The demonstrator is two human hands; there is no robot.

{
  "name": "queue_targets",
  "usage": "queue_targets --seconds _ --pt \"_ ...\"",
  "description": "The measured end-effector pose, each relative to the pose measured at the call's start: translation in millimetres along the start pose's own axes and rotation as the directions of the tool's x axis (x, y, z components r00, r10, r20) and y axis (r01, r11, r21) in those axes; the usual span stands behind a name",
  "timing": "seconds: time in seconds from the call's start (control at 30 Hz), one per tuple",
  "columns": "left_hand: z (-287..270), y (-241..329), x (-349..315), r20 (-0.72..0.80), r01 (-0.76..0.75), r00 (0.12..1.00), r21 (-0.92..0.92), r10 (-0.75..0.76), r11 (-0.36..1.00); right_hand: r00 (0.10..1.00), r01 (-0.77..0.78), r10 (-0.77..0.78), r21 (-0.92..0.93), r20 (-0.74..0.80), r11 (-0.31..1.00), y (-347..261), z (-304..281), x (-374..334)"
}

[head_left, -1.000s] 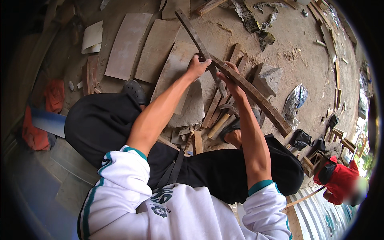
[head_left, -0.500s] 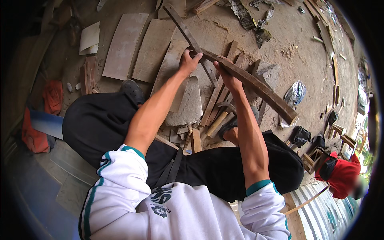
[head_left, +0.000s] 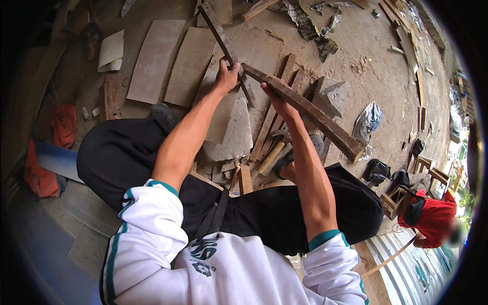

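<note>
My left hand (head_left: 226, 76) is closed around a thin dark wooden strip (head_left: 218, 34), its thumb pressed on the near face. From that hand the strip slants up toward the far left and down toward the middle. A thicker brown wooden bar (head_left: 316, 115) meets the strip beside my left thumb and runs down to the right. My right hand (head_left: 280, 101) supports this bar from beneath, its fingers partly hidden by the wood. Whether the two pieces are joined cannot be made out. Below them lies a grey stone block (head_left: 234, 134) with a sloping top.
A hammer (head_left: 272, 156) lies near my foot, beside several wooden battens (head_left: 272, 122). Flat boards (head_left: 155, 61) rest on the ground at the far left. A crumpled silver bag (head_left: 368, 122) lies right. Another person in red (head_left: 432, 218) is at the far right.
Both hands have shifted left with the strip and the bar. The strip now stands at a steeper slant, its lower end further left. The bar's right end has come left and slightly nearer.
</note>
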State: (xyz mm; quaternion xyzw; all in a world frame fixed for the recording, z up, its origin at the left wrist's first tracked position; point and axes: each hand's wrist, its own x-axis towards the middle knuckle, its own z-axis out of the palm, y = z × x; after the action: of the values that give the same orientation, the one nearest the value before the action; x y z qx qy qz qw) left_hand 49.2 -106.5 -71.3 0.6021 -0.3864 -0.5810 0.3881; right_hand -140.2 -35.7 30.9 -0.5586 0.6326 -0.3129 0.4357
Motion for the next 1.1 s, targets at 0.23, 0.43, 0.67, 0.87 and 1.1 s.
queue_targets --seconds 0.23,0.43,0.67,0.87,1.1 --pt "-10 -54 24 0.000 -0.142 0.990 0.120 0.143 0.983 0.999 -0.001 -0.003 0.093 0.045 0.996 -8 4 -5" --pt "4 -35 12 0.095 -0.011 0.995 0.053 0.006 0.999 0.999 -0.047 0.046 0.030 0.029 0.998 -6 -8 -11" --pt "2 -56 15 0.021 -0.017 1.000 -0.019 0.017 1.000 0.993 -0.083 0.084 -0.018 0.080 0.996 -13 -9 -9" --pt "-3 -66 17 -0.011 -0.075 0.997 0.086 0.076 0.994 0.998 -0.002 0.008 -0.097 0.060 0.995 -8 -2 -6" --pt "16 -36 -24 0.035 -0.057 0.998 0.042 0.056 0.997 1.000 0.019 -0.021 -0.132 -0.014 0.991 4 -6 -16"
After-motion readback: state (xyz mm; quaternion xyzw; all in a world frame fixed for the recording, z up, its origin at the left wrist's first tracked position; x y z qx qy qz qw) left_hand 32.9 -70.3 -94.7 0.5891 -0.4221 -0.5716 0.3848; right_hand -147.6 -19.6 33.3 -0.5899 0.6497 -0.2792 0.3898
